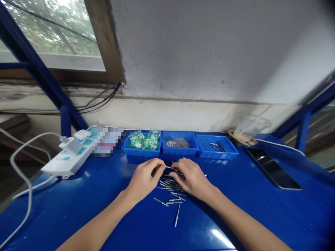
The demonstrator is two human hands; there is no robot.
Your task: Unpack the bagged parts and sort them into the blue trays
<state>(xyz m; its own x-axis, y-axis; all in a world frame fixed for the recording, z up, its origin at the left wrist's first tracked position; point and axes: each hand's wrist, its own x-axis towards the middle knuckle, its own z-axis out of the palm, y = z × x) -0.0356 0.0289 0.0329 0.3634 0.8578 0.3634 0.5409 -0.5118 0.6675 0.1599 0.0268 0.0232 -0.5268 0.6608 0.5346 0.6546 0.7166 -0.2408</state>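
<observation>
Forearms [110, 216] reach in, a metal pin [170, 168] between the hands [144, 177].

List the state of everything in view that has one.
Left hand, fingertips pinched on a metal pin
Right hand, fingers curled on metal pins
Loose pins, scattered
Left bin, heaped with bags
Middle bin, partly filled
Right bin, few pins
Phone, flat, screen dark
Power strip, adapter plugged in
Clear cup, straw in
</observation>
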